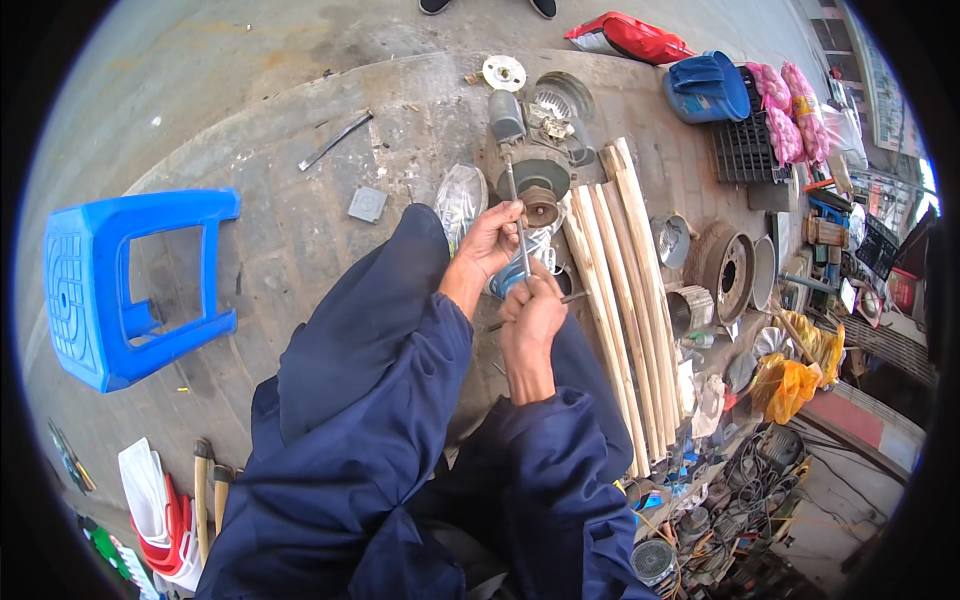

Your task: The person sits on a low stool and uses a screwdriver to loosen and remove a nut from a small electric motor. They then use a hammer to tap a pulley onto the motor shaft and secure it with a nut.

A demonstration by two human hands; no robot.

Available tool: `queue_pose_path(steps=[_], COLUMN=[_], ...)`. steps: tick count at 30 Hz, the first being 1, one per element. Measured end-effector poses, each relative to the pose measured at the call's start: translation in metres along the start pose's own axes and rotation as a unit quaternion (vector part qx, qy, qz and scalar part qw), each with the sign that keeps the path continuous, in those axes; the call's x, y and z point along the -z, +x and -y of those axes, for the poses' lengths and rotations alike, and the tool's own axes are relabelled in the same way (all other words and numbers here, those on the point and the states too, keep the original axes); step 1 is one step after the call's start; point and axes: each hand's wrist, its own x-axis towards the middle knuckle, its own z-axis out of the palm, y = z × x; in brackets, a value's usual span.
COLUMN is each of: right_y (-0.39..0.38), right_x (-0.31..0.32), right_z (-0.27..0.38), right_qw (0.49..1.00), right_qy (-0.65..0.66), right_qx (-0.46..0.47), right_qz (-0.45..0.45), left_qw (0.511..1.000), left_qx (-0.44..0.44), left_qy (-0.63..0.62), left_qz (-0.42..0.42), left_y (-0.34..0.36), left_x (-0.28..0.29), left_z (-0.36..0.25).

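Observation:
Both my hands are closed on a long thin metal T-handle wrench (515, 185), in front of an electric motor (535, 172). My left hand (492, 238) pinches its shaft partway along. My right hand (533, 318) wraps round the near end, where a dark crossbar sticks out at the side. The wrench's far end reaches the motor beside its grey box (507, 117); exactly what it touches is too small to tell. A rusty round pulley (541, 207) faces me from the motor's near end. Something blue (505, 280) shows partly behind my hands.
Long wooden poles (625, 300) lie right of my hands. Farther right are rusty wheel drums (730, 270), a blue bucket (707, 88) and a black crate (745, 150). A blue plastic stool (90, 290) lies on its side at left. A metal bar (335, 140) lies on the ground.

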Motion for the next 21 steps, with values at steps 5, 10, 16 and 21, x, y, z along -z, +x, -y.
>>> queue_pose_path(steps=[5,10,16,21], right_y=[0.006,0.0,0.009,0.011], right_x=[0.006,-0.014,-0.003,0.005], right_z=[-0.001,0.001,0.006,0.013], right_qw=[0.904,0.999,0.93,0.821], right_qy=[0.299,-0.008,0.257,0.458], right_qx=[-0.306,-0.03,-0.261,-0.338], right_qz=[-0.018,0.012,-0.02,0.042], left_qw=[1.0,0.999,0.999,1.0], left_qx=[0.003,0.01,0.013,0.008], left_qy=[0.007,-0.012,0.0,0.003], left_qz=[0.026,0.032,0.039,0.021], left_y=[0.002,0.002,0.004,0.007], left_x=[0.0,0.002,0.002,0.001], left_z=[0.001,-0.007,-0.004,-0.002])
